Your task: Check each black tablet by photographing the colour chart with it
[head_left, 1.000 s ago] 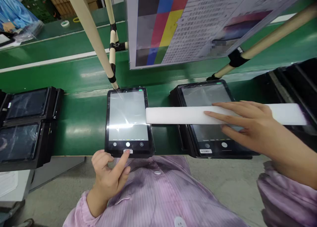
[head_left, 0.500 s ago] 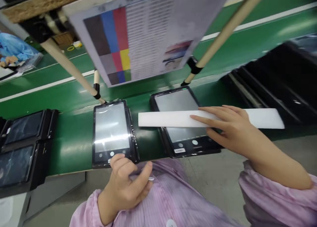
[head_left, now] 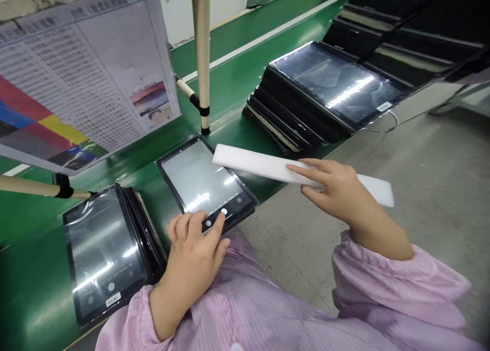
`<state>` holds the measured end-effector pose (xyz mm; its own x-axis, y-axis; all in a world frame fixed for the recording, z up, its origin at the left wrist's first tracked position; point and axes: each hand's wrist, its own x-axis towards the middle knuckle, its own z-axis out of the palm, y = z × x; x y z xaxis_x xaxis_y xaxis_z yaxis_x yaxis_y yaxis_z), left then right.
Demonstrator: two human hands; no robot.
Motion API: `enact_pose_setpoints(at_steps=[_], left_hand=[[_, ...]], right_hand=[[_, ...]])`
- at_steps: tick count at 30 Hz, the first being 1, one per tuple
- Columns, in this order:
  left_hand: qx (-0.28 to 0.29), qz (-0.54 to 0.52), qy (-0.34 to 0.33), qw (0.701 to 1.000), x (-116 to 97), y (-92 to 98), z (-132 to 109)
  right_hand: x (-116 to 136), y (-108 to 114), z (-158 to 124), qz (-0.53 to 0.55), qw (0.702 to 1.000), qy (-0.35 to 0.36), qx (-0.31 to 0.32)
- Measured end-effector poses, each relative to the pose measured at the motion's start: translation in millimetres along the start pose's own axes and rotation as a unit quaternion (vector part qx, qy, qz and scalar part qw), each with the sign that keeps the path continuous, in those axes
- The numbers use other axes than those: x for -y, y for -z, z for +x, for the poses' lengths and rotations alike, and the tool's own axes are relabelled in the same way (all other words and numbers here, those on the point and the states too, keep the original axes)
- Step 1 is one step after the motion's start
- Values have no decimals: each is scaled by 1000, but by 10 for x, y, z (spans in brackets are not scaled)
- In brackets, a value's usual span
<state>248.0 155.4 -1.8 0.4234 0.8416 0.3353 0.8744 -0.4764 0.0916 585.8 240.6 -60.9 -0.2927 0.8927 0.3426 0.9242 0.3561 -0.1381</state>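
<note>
glossy glass tablet (head_left: pixel 204 182); matt white foam strip (head_left: pixel 268 168); smooth green belt (head_left: pixel 34 290).

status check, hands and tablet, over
Left hand fingertip on lit black tablet, lower edge. Right hand holds white foam strip over its right edge. Black tablet stack beyond, apart.

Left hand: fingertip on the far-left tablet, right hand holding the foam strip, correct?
No. Head view: the left hand has its fingertip on the middle tablet, not the far-left tablet. The right hand does hold the foam strip.
</note>
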Motion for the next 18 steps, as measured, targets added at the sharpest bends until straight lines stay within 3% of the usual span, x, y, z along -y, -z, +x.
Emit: enact_pose_setpoints(at_steps=[5,9,18], left_hand=[[25,13,6,1000,-11,-86,44],[-3,0,-6,1000,29,-42,5],[-4,-41,-11,999,223,152,-420]], right_hand=[[1,-3,19,8,1000,-9,-2],[5,-12,31,3,1000,-14,-7],[-50,-47,43,47,998,-41,6]])
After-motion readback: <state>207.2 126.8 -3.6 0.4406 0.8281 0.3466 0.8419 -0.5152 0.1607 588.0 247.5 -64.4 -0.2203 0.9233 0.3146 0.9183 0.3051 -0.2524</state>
